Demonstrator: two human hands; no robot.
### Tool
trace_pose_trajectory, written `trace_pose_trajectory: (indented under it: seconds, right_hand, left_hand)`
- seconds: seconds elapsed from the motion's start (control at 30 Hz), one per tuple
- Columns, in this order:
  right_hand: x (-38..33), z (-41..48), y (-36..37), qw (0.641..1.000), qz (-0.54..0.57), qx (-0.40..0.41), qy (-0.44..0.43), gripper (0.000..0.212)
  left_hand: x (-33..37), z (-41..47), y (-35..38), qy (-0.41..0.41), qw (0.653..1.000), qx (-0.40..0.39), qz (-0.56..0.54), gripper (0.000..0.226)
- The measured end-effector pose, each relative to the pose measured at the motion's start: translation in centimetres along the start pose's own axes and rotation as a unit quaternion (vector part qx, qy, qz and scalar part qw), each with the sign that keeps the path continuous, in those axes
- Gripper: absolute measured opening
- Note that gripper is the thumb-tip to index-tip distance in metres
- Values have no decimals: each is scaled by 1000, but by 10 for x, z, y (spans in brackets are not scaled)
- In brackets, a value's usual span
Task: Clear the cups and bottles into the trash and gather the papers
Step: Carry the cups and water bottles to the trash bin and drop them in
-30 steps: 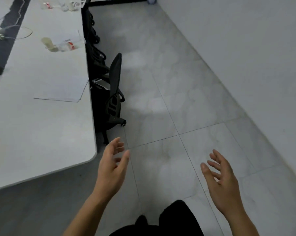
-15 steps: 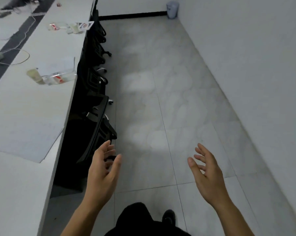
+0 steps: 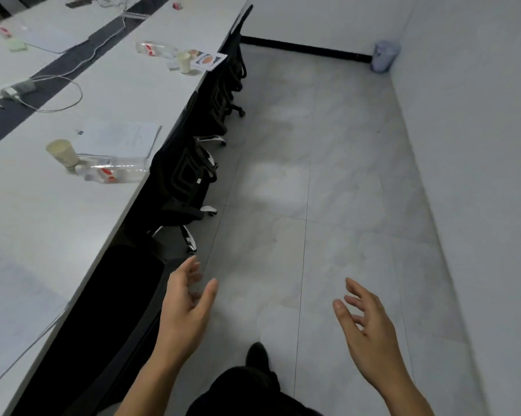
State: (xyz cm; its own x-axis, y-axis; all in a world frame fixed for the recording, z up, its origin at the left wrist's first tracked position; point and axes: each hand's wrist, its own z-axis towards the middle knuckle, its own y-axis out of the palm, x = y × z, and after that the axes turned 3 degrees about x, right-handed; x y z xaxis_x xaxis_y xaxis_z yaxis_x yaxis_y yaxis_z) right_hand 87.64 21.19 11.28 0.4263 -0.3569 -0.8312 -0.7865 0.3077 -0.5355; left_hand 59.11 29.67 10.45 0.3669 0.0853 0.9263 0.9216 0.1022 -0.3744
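Observation:
On the long white table (image 3: pixel 37 211) a pale paper cup (image 3: pixel 61 152) lies tipped beside a clear plastic bottle (image 3: pixel 115 171) with a red label, lying on its side. Behind them rests a stack of papers (image 3: pixel 119 138). Farther along stand a second cup (image 3: pixel 183 62), another lying bottle (image 3: pixel 155 49) and a printed sheet (image 3: pixel 208 60). A single sheet (image 3: pixel 16 313) lies near me. The trash bin (image 3: pixel 384 56) stands in the far corner. My left hand (image 3: pixel 185 307) and right hand (image 3: pixel 365 325) hang empty over the floor with relaxed fingers.
Black office chairs (image 3: pixel 184 175) are pushed in along the table's right edge. A white cable (image 3: pixel 61 94) and charger lie on the table near a dark centre strip. A grey tiled aisle (image 3: pixel 313 190) runs between the chairs and the white wall on the right.
The view has advanced along the aisle and lifted; the cup, bottle and bin look nearer. Both hands stay empty and spread at about the same place.

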Motion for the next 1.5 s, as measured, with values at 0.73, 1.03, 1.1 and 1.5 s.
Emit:
trace_pose_trajectory:
  seconds: [0.73, 1.03, 1.1, 1.5]
  right_hand:
    - [-263, 558, 233, 897, -91, -348, -257, 58]
    - [-358, 581, 423, 806, -120, -468, -343, 64]
    - [-360, 560, 468, 786, -145, -504, -326, 68]
    - [-340, 453, 644, 660, -369, -593, -277, 104]
  left_hand:
    - [72, 396, 29, -158, 919, 361, 21, 57]
    - [-2, 436, -23, -270, 848, 456, -12, 54]
    - [-31, 444, -38, -313, 837, 448, -26, 53]
    - [-134, 519, -168, -394, 832, 391, 3, 89]
